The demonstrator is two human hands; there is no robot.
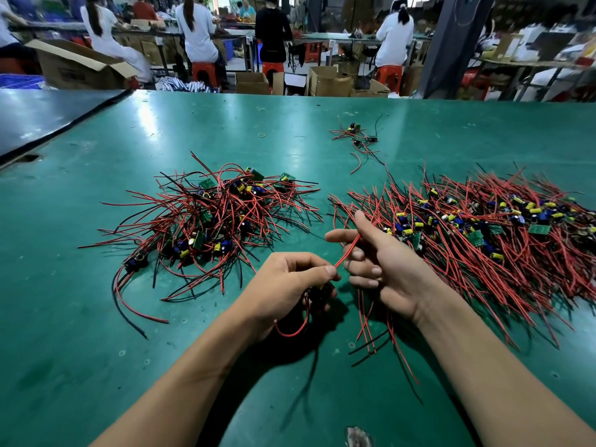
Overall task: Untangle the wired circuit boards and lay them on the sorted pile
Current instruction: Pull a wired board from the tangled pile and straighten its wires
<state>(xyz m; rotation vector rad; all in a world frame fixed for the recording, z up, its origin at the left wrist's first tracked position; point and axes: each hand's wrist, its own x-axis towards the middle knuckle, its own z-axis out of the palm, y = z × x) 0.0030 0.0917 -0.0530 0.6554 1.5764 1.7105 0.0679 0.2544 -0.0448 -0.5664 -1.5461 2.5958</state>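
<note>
The fingers (330,271) of the left hand (290,285) are curled in, thumb and forefinger tips pinched together on a red wire (346,253). The rest of that hand is wrapped round a dark circuit board (317,293), mostly hidden under the palm. A loop of red lead (293,332) hangs out below it, on the near side.

The red wire runs taut, up and to the right, from that pinch into the right hand (380,262). There it passes under the outstretched forefinger (338,236) and is caught against the curled middle finger. The thumb stands up and apart, and the two smaller fingers are folded in. Both hands are held just above the green table (96,317), near the centre, almost touching.

To the left of the hands and farther off lies the tangled pile (209,221), its red and black leads crossing every way. To the right is the sorted pile (483,227), with its leads fanned mostly one way; the right hand overlaps its near-left edge.

A small cluster (358,137) of boards sits far back, well apart. A rubber band (261,135) lies to the left of it. People (196,30) work at benches beyond the table.
</note>
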